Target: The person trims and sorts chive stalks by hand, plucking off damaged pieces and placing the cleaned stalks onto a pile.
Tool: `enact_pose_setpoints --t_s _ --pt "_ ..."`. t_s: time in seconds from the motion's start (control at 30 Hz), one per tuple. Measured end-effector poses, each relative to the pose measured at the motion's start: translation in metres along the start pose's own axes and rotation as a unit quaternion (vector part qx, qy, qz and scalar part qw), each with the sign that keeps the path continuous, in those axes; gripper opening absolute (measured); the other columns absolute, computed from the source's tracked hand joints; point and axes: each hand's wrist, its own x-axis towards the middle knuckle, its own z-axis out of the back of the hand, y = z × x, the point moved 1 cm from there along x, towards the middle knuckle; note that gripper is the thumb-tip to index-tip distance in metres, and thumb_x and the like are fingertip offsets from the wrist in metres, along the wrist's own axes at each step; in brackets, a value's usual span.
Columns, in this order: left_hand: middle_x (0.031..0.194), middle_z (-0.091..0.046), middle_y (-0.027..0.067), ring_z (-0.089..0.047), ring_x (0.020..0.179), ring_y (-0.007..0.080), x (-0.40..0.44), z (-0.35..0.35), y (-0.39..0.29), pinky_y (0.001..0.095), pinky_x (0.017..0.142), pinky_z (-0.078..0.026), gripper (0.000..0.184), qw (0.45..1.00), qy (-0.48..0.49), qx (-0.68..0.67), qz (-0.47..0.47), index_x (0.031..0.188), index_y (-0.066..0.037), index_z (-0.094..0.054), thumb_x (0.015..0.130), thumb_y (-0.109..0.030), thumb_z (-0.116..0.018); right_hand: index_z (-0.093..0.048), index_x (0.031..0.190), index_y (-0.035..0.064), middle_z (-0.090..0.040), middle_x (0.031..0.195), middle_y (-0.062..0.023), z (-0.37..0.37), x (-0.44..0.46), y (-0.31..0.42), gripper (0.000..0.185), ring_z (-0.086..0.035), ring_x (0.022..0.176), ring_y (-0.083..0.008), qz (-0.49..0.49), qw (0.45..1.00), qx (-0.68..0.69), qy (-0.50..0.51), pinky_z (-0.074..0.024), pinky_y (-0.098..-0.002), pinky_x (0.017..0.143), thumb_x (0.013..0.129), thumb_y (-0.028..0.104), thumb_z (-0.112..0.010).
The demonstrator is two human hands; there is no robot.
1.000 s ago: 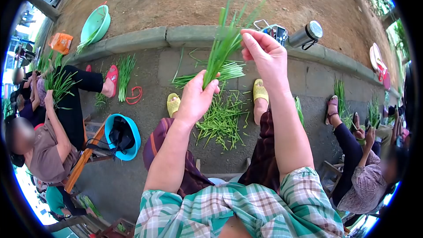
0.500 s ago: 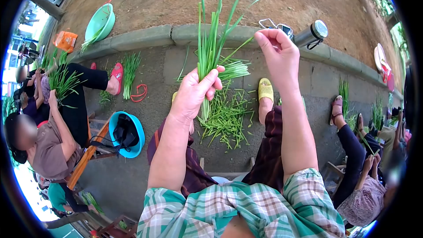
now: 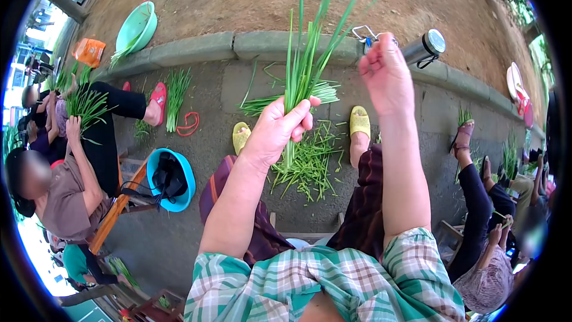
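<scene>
My left hand [image 3: 279, 128] is closed around an upright bunch of long green chives [image 3: 307, 62], their leaf tips fanning out above and the cut ends showing below. To its right, my right hand [image 3: 386, 74] is raised, slightly blurred, with its fingers loosely bent and apart; I see nothing in them. Behind the held bunch, a pile of chives [image 3: 325, 92] lies on the pavement. Below my left hand, many short green cut pieces [image 3: 310, 164] are scattered between my feet in yellow slippers [image 3: 360, 120].
A steel flask [image 3: 424, 48] stands by the stone kerb [image 3: 190, 50]. On the left are a green basin [image 3: 136, 27], a blue bucket [image 3: 173, 204] with a black bag, more chives [image 3: 177, 98] and a seated person [image 3: 74, 203] holding chives. Another person [image 3: 485, 286] sits at right.
My left hand and its bunch have moved right and slightly up. My right hand has turned and shifted slightly right, away from the leaf tips. The person at right has shifted a foot.
</scene>
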Motion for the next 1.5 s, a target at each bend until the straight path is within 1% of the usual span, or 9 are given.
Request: enact_pose_setpoints --t_s 0.13,0.33,0.47,0.53,0.67,0.9,1.13,1.33,1.5 --pt "0.082 -0.061 0.0004 -0.051 0.065 0.0051 0.001 0.005 0.001 0.0198 0.059 -0.043 0.03 0.999 -0.015 0.024 -0.032 0.123 -0.004 -0.058 0.101 -0.024 -0.052 -0.069 0.101 0.012 -0.064 0.087 0.0045 -0.002 -0.005 0.015 0.016 -0.058 0.08 -0.0061 0.024 0.996 -0.075 -0.045 -0.0493 -0.0239 0.073 0.091 0.024 -0.069" --pt "0.102 -0.065 0.0098 -0.062 0.081 0.0129 0.0 -0.001 -0.011 0.0288 0.076 -0.053 0.036 0.991 0.005 -0.119 -0.055 0.13 -0.001 -0.052 0.102 -0.024 -0.049 -0.069 0.116 0.0064 -0.069 0.111 -0.0061 -0.023 -0.028 -0.017 0.027 -0.062 0.097 -0.0125 -0.081 0.91 -0.398 0.079 -0.0467 -0.0298 0.09 0.092 0.017 -0.064" --pt "0.103 -0.065 0.0119 -0.065 0.083 0.0174 0.003 0.003 -0.006 0.0332 0.078 -0.055 0.034 0.986 0.017 -0.154 -0.057 0.129 -0.002 -0.052 0.102 -0.023 -0.048 -0.06 0.124 -0.0021 -0.069 0.104 -0.0098 -0.038 -0.038 -0.03 0.043 -0.064 0.09 -0.0163 -0.185 0.935 -0.282 0.109 -0.0497 -0.0301 0.084 0.092 0.026 -0.067" --pt "0.105 -0.065 0.0119 -0.066 0.083 0.0177 0.002 0.006 -0.002 0.0331 0.076 -0.056 0.031 0.986 0.031 -0.156 -0.05 0.127 -0.003 -0.054 0.102 -0.021 -0.048 -0.059 0.121 -0.003 -0.067 0.097 -0.0091 -0.045 -0.043 -0.029 0.043 -0.063 0.072 -0.0145 -0.263 0.92 -0.201 0.209 -0.051 -0.027 0.064 0.093 0.028 -0.066" --pt "0.106 -0.066 0.0151 -0.068 0.083 0.0235 0.002 0.003 -0.004 0.0377 0.077 -0.057 0.033 0.983 0.045 -0.174 -0.05 0.128 -0.003 -0.053 0.102 -0.022 -0.048 -0.063 0.108 0.0 -0.067 0.092 -0.0069 -0.041 -0.043 -0.037 0.026 -0.06 0.063 -0.0109 -0.227 0.945 -0.168 0.164 -0.0456 -0.0231 0.049 0.094 0.022 -0.064" --pt "0.11 -0.066 0.0162 -0.068 0.089 0.0249 0.002 0.0 -0.008 0.04 0.083 -0.057 0.033 0.979 0.009 -0.199 -0.05 0.129 -0.002 -0.052 0.101 -0.018 -0.049 -0.066 0.105 0.0021 -0.069 0.093 -0.0048 -0.043 -0.041 -0.035 0.021 -0.064 0.075 -0.0098 -0.219 0.946 -0.172 0.167 -0.0515 -0.0237 0.059 0.096 0.02 -0.06" --pt "0.108 -0.066 0.0136 -0.066 0.085 0.0172 0.006 0.004 -0.006 0.0341 0.078 -0.057 0.031 0.986 0.006 -0.152 -0.073 0.127 -0.002 -0.055 0.097 -0.011 -0.055 -0.065 0.107 -0.0011 -0.069 0.092 -0.0055 -0.046 -0.043 -0.04 0.024 -0.067 0.083 -0.013 -0.177 0.953 -0.21 0.126 -0.0544 -0.0258 0.07 0.097 0.02 -0.059" --pt "0.105 -0.067 0.0102 -0.064 0.083 0.015 0.005 0.009 -0.005 0.0322 0.077 -0.056 0.03 0.983 -0.043 -0.156 -0.081 0.125 -0.004 -0.058 0.095 -0.009 -0.059 -0.064 0.109 -0.0002 -0.067 0.094 -0.0036 -0.033 -0.032 -0.045 0.024 -0.062 0.079 -0.0091 -0.025 0.931 -0.354 0.088 -0.052 -0.0241 0.073 0.093 0.018 -0.065" --pt "0.105 -0.067 0.0093 -0.064 0.082 0.0154 0.007 0.011 0.0 0.0327 0.077 -0.056 0.029 0.983 -0.065 -0.144 -0.092 0.123 -0.005 -0.058 0.094 -0.007 -0.06 -0.065 0.107 -0.0001 -0.067 0.092 -0.0033 -0.052 -0.042 -0.037 0.024 -0.062 0.079 -0.0076 -0.096 0.95 -0.278 0.106 -0.0524 -0.0238 0.072 0.093 0.02 -0.066"
